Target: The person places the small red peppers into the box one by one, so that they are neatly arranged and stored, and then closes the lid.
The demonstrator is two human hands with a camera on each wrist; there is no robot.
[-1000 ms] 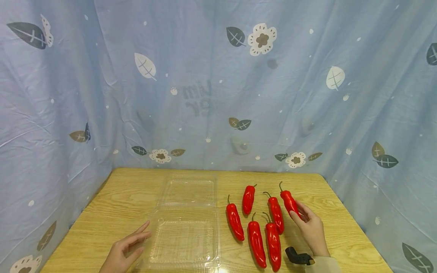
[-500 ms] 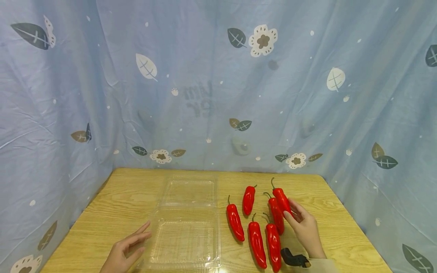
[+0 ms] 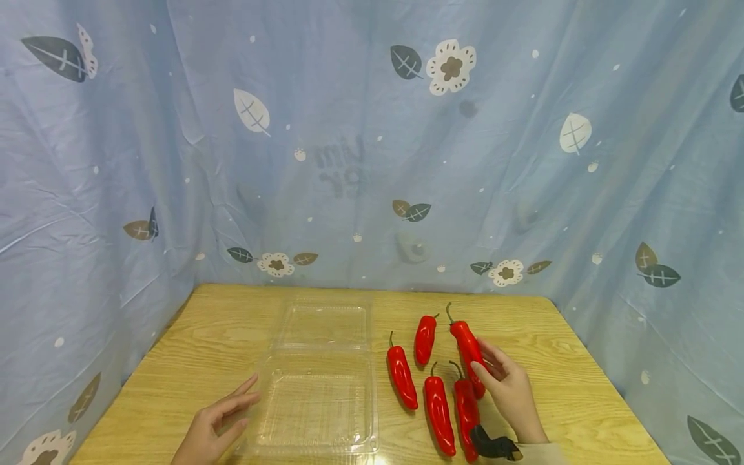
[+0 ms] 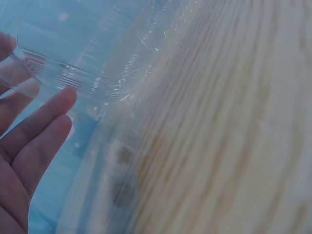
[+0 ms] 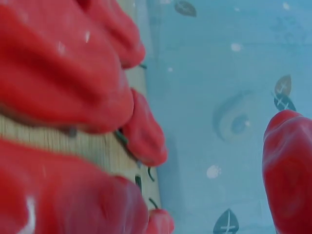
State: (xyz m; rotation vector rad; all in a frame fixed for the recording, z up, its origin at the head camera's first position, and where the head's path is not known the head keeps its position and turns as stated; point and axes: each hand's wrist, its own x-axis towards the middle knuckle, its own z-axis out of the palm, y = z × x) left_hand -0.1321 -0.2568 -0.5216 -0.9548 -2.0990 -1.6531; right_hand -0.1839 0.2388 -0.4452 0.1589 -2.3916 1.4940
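My right hand [image 3: 511, 394] pinches a red pepper [image 3: 465, 337] by its lower end, stem pointing away, over another red pepper [image 3: 479, 389] that it largely hides. At the right of the right wrist view is one pepper [image 5: 292, 170], apart from the others; the hand does not show there. My left hand [image 3: 215, 423] is beside the left edge of a clear plastic container [image 3: 316, 410], fingers loosely extended. In the left wrist view, the container's clear edge [image 4: 73, 78] overlaps some fingers of the hand [image 4: 29, 151]; whether they touch it, I cannot tell.
Red peppers lie right of the container: one at the back [image 3: 425, 340], one nearest it [image 3: 402, 378], two in front [image 3: 439, 416] [image 3: 466, 410]. The container's lid [image 3: 325, 326] lies open behind its base. A patterned blue curtain [image 3: 372, 142] surrounds the table [image 3: 215, 336].
My right hand has moved left with its pepper, from beside the rear right pepper to over it. The left hand has stayed by the container.
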